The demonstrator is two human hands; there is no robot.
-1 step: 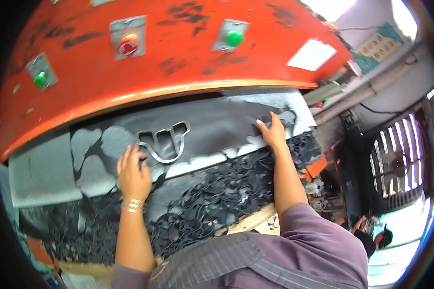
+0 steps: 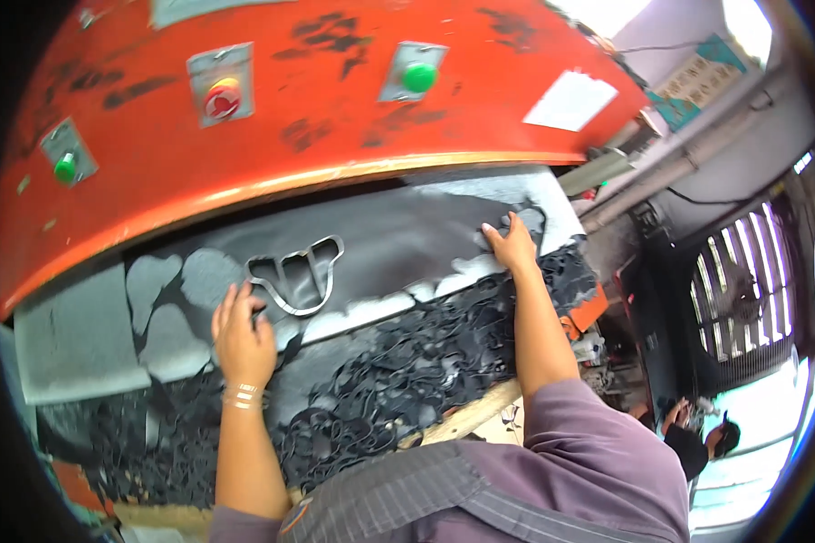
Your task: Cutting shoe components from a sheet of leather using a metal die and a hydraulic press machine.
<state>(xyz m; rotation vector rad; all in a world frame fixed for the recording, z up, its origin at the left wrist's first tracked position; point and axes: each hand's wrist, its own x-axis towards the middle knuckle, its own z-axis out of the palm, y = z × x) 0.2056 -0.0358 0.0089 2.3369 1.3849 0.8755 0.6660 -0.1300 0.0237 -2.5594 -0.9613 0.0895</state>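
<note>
A black sheet of flexible material (image 2: 385,235) lies along a pale board, with rounded holes cut through its left part. On it rests a metal cutting die (image 2: 301,309), an outline with a rounded lower end and inner dividers. My left hand (image 2: 244,339) is at the die's left side, fingers slightly bent and thumb apart, its fingertips at the sheet. Whether it touches the die I cannot tell. My right hand (image 2: 517,247) lies near the sheet's right end, thumb and fingers spread, beside another cut hole.
Above the board (image 2: 81,335) stands an orange-red machine body (image 2: 326,113) with a red button (image 2: 222,97) and green buttons (image 2: 419,78). Black scraps (image 2: 380,380) heap along the near side. At right are a large fan (image 2: 743,299) and another person (image 2: 693,448).
The view has shifted slightly, so the machine and die appear a little further left and lower. Both hands keep nearly the same places on the sheet.
</note>
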